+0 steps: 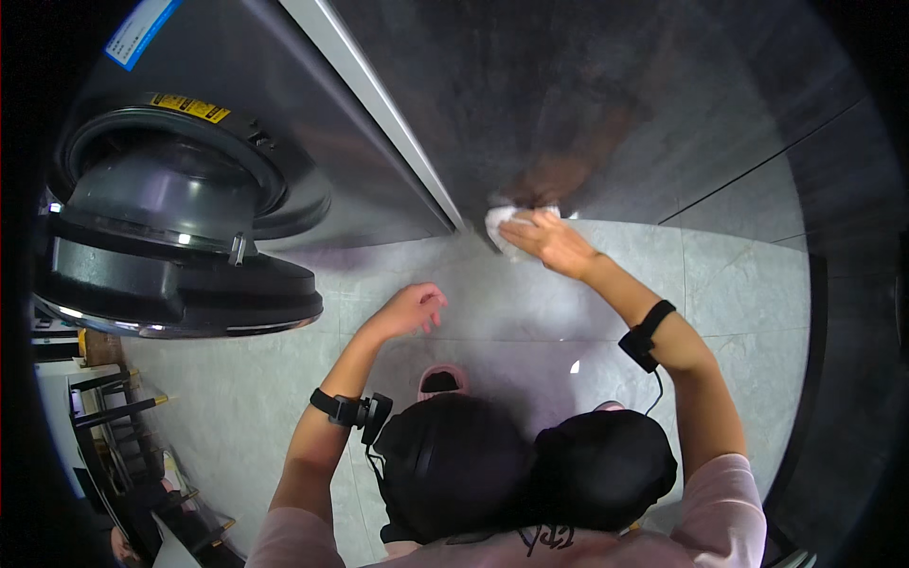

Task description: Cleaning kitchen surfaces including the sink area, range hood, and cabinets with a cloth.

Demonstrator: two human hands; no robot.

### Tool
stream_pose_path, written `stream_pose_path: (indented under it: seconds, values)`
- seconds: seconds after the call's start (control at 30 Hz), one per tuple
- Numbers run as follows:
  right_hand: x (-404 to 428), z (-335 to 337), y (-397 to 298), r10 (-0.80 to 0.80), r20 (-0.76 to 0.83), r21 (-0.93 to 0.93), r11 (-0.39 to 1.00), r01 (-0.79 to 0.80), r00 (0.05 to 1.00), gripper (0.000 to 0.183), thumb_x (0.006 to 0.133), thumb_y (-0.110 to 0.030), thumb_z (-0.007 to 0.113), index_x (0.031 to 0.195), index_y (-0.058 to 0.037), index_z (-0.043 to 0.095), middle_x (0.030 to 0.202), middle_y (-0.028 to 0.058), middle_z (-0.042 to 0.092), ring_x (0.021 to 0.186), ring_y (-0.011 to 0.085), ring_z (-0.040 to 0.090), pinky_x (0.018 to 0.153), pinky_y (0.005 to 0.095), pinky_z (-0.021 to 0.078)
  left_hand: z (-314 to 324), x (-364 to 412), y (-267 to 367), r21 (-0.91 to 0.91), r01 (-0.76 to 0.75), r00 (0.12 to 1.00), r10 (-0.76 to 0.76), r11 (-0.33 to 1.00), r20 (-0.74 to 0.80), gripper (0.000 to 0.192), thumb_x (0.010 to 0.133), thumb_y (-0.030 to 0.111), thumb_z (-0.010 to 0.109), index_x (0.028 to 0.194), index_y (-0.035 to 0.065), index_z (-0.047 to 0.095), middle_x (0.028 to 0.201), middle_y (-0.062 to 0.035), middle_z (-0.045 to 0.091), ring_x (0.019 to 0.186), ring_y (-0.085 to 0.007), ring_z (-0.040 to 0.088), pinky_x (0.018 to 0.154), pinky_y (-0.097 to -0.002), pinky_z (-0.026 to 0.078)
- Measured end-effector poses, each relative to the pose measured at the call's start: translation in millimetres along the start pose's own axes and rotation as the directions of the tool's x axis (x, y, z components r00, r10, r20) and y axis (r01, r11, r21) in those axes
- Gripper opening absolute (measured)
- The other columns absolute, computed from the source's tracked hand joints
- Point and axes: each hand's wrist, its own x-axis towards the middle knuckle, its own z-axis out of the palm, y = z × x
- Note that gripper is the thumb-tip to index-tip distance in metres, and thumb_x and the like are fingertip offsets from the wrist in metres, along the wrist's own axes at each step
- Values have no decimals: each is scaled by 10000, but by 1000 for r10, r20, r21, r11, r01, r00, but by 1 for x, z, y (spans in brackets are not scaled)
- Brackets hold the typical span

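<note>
My right hand (554,245) presses a white cloth (501,227) against the foot of a dark glossy panel (568,85), where it meets the floor. The panel mirrors the hand and forearm faintly. Part of the cloth is hidden beneath my fingers. My left hand (412,310) hangs above the floor with loosely bent fingers and nothing in it. Left of the cloth, a silver strip (376,106) runs down along the side of a dark front-loading washing machine (341,170). Its round door (177,284) stands swung out from the drum opening.
Grey tiles (511,305) cover the floor around my bent knees (454,461). Dark cabinet fronts (852,319) rise on the right. A table and chairs with dark legs (121,412) stand at the far left. Strapped devices (643,341) with cables sit on both forearms.
</note>
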Motion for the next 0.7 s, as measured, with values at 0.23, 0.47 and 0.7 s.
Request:
stream_pose_path:
  seconds: [0.23, 0.47, 0.7]
  values:
    - [-46, 29, -25, 216, 270, 181, 946, -270, 938, 439, 701, 80, 555, 1130, -1, 597, 1259, 98, 541, 1141, 256, 479, 959, 366, 390, 3, 13, -1, 64, -15, 995, 8, 998, 99, 217, 938, 173, 421, 1023, 34, 565, 776, -44, 627, 613, -120, 580, 489, -251, 427]
    - [-33, -108, -28, 342, -290, 151, 939, -310, 894, 549, 629, 109, 520, 1096, -139, 668, 1169, 97, 592, 1007, 294, 528, 867, 385, 439, 2, 23, 8, 50, 5, 994, -11, 999, 109, 225, 935, 178, 421, 1022, 30, 567, 782, -52, 637, 608, -120, 582, 477, -254, 432]
    - [-32, -89, -8, 305, -490, -19, 933, -360, 816, 425, 645, 40, 584, 1028, -119, 678, 1060, 139, 554, 971, 317, 527, 837, 400, 432, 14, 31, 18, 85, 4, 987, -17, 996, 157, 228, 927, 198, 436, 1001, 30, 570, 776, -60, 643, 598, -129, 592, 477, -268, 441]
